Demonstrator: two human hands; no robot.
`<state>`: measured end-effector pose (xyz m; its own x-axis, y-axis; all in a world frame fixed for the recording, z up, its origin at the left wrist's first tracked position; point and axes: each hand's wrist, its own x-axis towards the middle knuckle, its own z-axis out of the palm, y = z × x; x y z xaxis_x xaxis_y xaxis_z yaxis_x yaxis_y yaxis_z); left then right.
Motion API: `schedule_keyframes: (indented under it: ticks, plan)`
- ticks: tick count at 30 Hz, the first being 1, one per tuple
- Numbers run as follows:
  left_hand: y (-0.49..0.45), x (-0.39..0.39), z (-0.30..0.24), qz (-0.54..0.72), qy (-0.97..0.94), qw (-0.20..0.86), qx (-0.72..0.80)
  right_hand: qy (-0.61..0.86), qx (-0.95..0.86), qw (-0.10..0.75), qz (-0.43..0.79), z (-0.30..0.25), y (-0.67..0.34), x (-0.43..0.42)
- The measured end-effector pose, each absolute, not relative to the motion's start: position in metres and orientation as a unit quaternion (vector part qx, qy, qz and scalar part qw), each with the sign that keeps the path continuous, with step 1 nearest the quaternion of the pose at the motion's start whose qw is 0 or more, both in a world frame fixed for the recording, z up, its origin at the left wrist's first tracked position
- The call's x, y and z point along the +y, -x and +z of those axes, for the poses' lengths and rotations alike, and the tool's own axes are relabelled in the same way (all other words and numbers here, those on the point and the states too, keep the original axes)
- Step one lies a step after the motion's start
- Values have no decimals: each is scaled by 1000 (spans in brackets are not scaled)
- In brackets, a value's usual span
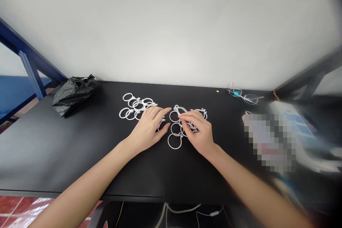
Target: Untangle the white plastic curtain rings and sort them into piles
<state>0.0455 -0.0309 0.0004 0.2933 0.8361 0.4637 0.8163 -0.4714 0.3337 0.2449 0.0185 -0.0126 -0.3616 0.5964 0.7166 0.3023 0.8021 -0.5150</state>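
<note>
Two groups of white curtain rings, thin hoops with small eyelets or tabs, lie on the black table (80, 153). Over the near right edge of the left group (128, 96) is my left hand (148, 128), its thumb and fingers apart with nothing between them. It partly covers some rings. My right hand (199, 128) pinches one white curtain ring (182, 108) between thumb and fingertips, just above the right group (174, 141). That ring's small eyelet points up and left. Several rings under the right hand are partly hidden.
A crumpled black plastic bag (74, 92) sits at the back left. Eyeglasses (243, 96) lie at the back right, near a small yellow speck (217, 91). Further right are a blurred-out flat object (269, 142) and a white-and-blue package (301, 128). A pale wall (160, 25) stands behind.
</note>
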Motion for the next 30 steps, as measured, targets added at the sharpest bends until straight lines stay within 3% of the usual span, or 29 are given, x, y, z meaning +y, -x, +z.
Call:
schedule_keyframes:
  ticks: [7, 15, 23, 30]
  plan:
    - [-47, -33, 5, 368, -783, 88, 494, 208, -822, 491, 201, -11, -242, 13]
    - [-46, -33, 13, 429, -702, 265, 504, 230, -819, 488, 195, -7, -242, 12]
    - [-46, -30, 9, 458, -696, 274, 480, 229, -817, 486, 210, -6, -242, 10]
    - [-48, -31, 5, 492, -638, 351, 478, 251, -820, 475, 197, -9, -242, 10]
